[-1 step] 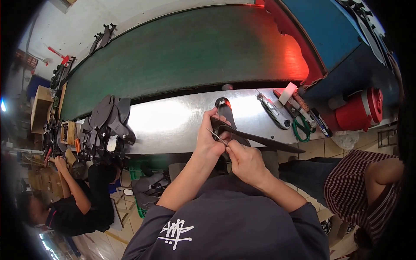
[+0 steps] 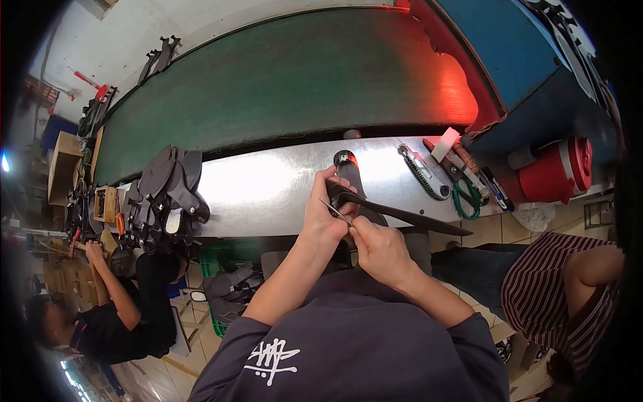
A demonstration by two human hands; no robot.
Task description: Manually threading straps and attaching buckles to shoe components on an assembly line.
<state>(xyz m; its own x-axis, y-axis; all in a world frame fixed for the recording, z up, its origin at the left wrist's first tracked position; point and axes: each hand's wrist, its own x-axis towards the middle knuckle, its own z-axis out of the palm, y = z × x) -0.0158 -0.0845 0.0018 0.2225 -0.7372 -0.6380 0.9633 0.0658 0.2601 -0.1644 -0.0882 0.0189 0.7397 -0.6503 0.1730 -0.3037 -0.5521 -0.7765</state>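
Observation:
My left hand point(image 2: 326, 208) grips a long black strap-shaped piece point(image 2: 402, 216) near its left end, over the shiny metal bench point(image 2: 268, 184). My right hand point(image 2: 375, 249) holds a small thin metal tool point(image 2: 336, 212) with its tip against the piece, just beside my left fingers. The dark piece runs out to the right past the bench's front edge. A black sole-shaped part point(image 2: 348, 171) lies on the bench just behind my hands.
A heap of black cut pieces point(image 2: 164, 191) lies at the bench's left. Scissors with green handles point(image 2: 465, 194), a utility knife point(image 2: 422, 171) and other tools lie at the right, near a red jug point(image 2: 559, 175). A green belt point(image 2: 288, 84) runs behind. Other people sit at lower left and right.

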